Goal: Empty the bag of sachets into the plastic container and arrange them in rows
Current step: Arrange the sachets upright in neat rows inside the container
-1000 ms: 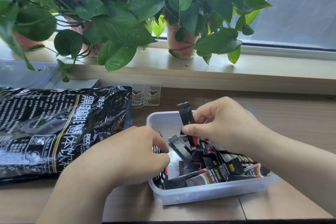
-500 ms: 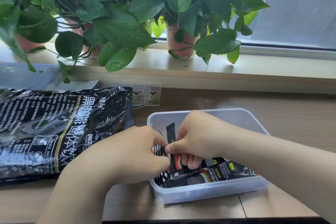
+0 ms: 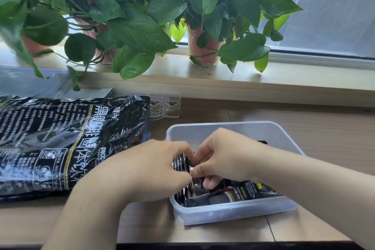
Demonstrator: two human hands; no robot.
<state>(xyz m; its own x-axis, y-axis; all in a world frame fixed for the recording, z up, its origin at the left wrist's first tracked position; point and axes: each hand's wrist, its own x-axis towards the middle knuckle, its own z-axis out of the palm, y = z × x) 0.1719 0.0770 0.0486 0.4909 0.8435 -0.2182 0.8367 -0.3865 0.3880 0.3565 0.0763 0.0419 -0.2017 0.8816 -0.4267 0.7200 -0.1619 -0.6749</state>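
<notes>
Plastic container (image 3: pixel 233 212) holding black sachets (image 3: pixel 249 191), some upright in left hand (image 3: pixel 146 168) grip

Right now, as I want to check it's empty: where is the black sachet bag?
In the head view, the black sachet bag lies flat on the left of the wooden table, just left of the plastic container, below the potted plants.

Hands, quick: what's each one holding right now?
Left hand: closed, gripping the sachet stack.
Right hand: closed, pinching the end sachet onto that stack.
</notes>
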